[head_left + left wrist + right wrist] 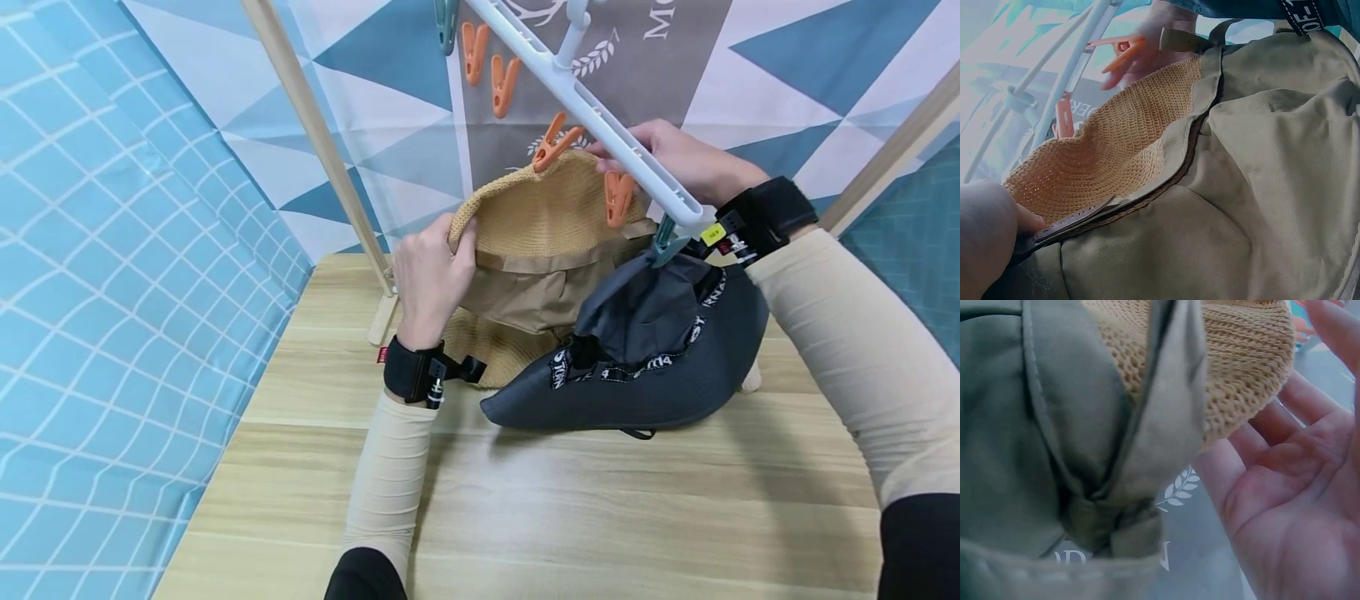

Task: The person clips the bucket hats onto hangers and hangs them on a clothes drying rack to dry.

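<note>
A tan straw hat [547,208] with a fabric lining is held up above the table. My left hand [431,271] pinches its brim at the left, thumb on the inner side. At the far right of the brim, my right hand [1297,481] reaches behind the woven edge with loosely extended fingers; the white hanger bar [585,100] partly covers it in the head view. One orange clothespin [555,143] meets the brim's top edge, and another orange clothespin [619,198] hangs near the right hand. A dark bucket hat [637,350] hangs from a green clothespin [667,242] in front.
More orange clothespins [474,52] and a green clothespin [446,25] hang along the bar. Wooden posts [315,125] rise at left and right. The wooden table [525,508] lies below, with a blue checked cloth [112,292] at left.
</note>
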`<state>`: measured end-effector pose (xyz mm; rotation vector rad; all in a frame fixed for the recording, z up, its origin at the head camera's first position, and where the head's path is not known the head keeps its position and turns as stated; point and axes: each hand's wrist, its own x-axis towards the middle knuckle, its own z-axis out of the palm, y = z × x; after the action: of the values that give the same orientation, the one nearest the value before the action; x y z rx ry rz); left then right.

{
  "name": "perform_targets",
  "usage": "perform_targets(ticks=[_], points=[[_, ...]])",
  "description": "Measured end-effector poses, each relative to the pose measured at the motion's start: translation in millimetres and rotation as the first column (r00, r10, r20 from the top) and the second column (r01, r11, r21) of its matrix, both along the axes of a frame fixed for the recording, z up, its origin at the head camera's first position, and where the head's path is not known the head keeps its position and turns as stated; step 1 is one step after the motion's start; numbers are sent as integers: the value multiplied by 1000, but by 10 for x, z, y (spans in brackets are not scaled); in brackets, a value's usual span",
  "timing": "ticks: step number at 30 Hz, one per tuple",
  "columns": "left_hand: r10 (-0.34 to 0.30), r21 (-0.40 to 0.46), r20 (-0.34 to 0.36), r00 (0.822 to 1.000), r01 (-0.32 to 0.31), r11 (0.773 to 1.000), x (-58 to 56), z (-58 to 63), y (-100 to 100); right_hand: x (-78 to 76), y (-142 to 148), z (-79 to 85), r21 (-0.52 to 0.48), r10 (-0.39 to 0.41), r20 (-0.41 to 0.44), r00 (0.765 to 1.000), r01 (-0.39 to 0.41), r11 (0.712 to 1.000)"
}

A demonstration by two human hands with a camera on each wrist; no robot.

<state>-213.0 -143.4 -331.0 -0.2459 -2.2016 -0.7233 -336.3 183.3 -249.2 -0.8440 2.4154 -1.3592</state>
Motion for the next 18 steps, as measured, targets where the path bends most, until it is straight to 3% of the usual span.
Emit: perform_targets(ticks=[7, 14, 18], points=[[-11, -18, 30, 999, 12, 1000, -5, -9, 58, 59, 75, -25, -14, 57, -116, 992, -59, 998], [-50, -62, 43, 998, 53, 997, -8, 10, 57, 63, 89, -53, -91, 96, -118, 988, -107, 990], [-41, -120, 40, 998, 46, 992, -37, 16, 66, 49, 69, -64, -99, 83, -137, 987, -97, 990]])
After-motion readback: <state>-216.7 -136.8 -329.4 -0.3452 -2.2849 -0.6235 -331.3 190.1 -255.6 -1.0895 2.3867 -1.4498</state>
